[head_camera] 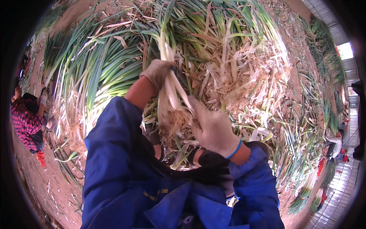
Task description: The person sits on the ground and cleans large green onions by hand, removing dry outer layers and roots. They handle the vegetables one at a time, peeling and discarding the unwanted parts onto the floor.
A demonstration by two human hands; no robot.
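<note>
My left hand (160,73), in a pale knit work glove, is closed around several long green onions (171,91) at the upper part of their white stems. Their green leaves point away from me and their stringy roots (178,117) hang towards my feet. My right hand (213,127), gloved with a blue cuff edge, is at the lower stems beside the roots; its fingertips touch one slanting stem, and whether they grip it is hard to see. A heap of green onions with dry outer leaves (228,60) lies beyond my hands, to the right.
Onions with bare white stems (105,83) lie in a pile at the left. Peeled skins and leaf scraps (263,106) cover ground at the right. A person in a checked shirt (27,123) works at the far left. Tied onion bundles (304,191) and other people (334,146) are far right.
</note>
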